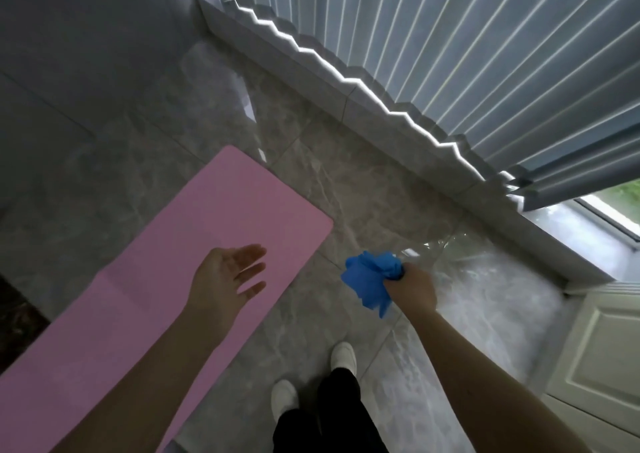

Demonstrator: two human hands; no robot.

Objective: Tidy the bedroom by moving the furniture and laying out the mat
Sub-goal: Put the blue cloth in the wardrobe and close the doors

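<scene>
A pink mat lies flat and unrolled on the grey tiled floor, running from the lower left toward the centre. My left hand hovers above the mat with its palm up and fingers spread, holding nothing. To the right of the mat, my right hand grips a crumpled blue cloth above the bare floor.
Grey vertical blinds hang over a low tiled sill along the right. A white panelled cabinet stands at the lower right beside a window. My feet in white shoes stand on the tiles.
</scene>
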